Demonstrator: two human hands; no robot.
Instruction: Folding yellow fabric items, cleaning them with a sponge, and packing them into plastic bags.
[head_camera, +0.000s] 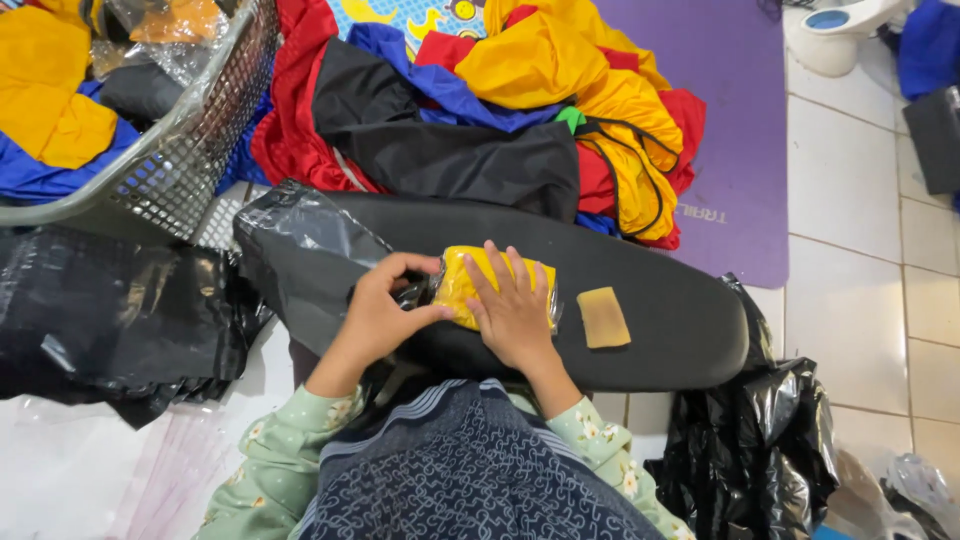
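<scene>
A folded yellow garment in clear plastic wrap (460, 280) lies on a black oval board (680, 320) across my lap. My right hand (515, 310) presses flat on top of the packet, fingers spread. My left hand (385, 305) pinches the mouth of a black plastic mailer bag (300, 250) at the packet's left end. The packet's left edge sits right at the bag's opening. A small tan rectangular pad (603, 317) rests on the board just right of my right hand.
A heap of red, yellow, blue and black clothes (480, 110) lies beyond the board on a purple mat (740, 150). A grey mesh basket (180, 150) with more clothes stands at upper left. Black bags (100, 310) pile at left, another black bag (750, 450) at lower right.
</scene>
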